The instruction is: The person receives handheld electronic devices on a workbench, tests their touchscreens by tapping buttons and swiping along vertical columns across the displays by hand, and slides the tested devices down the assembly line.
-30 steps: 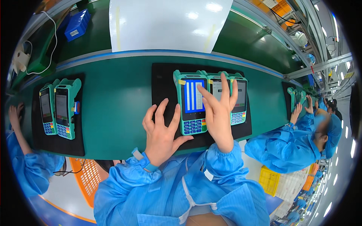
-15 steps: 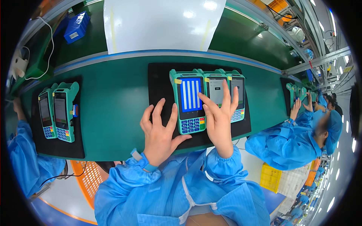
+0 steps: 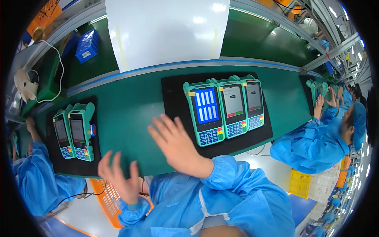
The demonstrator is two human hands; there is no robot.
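Three green card payment terminals stand side by side on a black mat (image 3: 179,136). The left terminal (image 3: 207,106) shows a blue screen with two rows of white bars. Grey-white screens with red and green buttons show on the middle terminal (image 3: 233,103) and the right terminal (image 3: 254,100). My right hand (image 3: 175,146) hovers left of the mat's lower corner, fingers spread, touching no terminal. At the bench's front edge, my left hand (image 3: 120,177) is raised with its fingers apart and nothing in it. Both hands look slightly blurred.
Two more terminals (image 3: 75,132) stand on another black mat at the left, near a co-worker's blue sleeve (image 3: 37,170). Another co-worker (image 3: 312,142) sits at the right. A white sheet (image 3: 167,31) hangs behind the bench, a blue bin (image 3: 87,46) beside it. An orange basket (image 3: 108,201) stands below.
Both hands have left the terminals and moved left, the right one lifting off the left screen. That screen went from long white bars to two rows of shorter ones. My view has shifted.
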